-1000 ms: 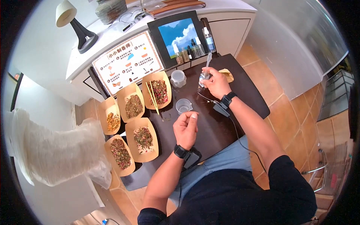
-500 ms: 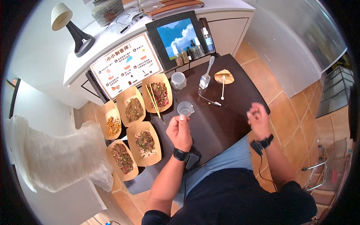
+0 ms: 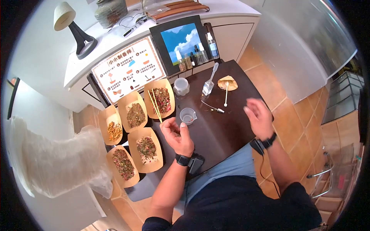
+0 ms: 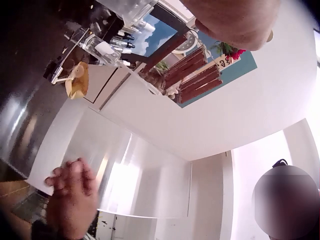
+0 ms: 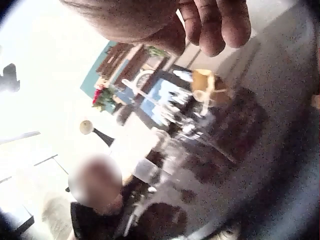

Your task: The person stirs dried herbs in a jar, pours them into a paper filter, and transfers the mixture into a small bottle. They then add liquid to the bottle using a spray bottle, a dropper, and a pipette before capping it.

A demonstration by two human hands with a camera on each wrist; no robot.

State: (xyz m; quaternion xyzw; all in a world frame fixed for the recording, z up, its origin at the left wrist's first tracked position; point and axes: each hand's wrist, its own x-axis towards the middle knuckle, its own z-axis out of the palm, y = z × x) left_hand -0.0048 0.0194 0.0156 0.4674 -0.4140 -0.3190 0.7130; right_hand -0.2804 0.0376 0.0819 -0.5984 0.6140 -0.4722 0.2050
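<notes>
My left hand (image 3: 178, 138) hovers over the near side of the dark table, fingers loosely bent and holding nothing. Just beyond its fingertips stands a small clear measuring cup (image 3: 188, 116) with a pouring lip. Over the table's right edge, my right hand (image 3: 260, 120) is relaxed and free of any object. A small glass bottle (image 3: 207, 88) stands farther back with a plastic dropper (image 3: 212, 73) upright in it. In front of it lies a sprayer top with a thin tube (image 3: 219, 110). A small white scoop (image 3: 226, 96) rests against a yellowish paper piece (image 3: 228, 82).
Several paper trays (image 3: 145, 163) of dried herbs and petals fill the table's left side, yellow chopsticks (image 3: 155, 106) across one. A lidded plastic jar (image 3: 181, 86) stands behind the cup. Bottles (image 3: 200, 56) line up before a screen (image 3: 181, 38) and an instruction board (image 3: 129, 69).
My right hand has let go of the dropper in the bottle and moved right, toward my body. My left hand has shifted slightly left and its fingers have loosened.
</notes>
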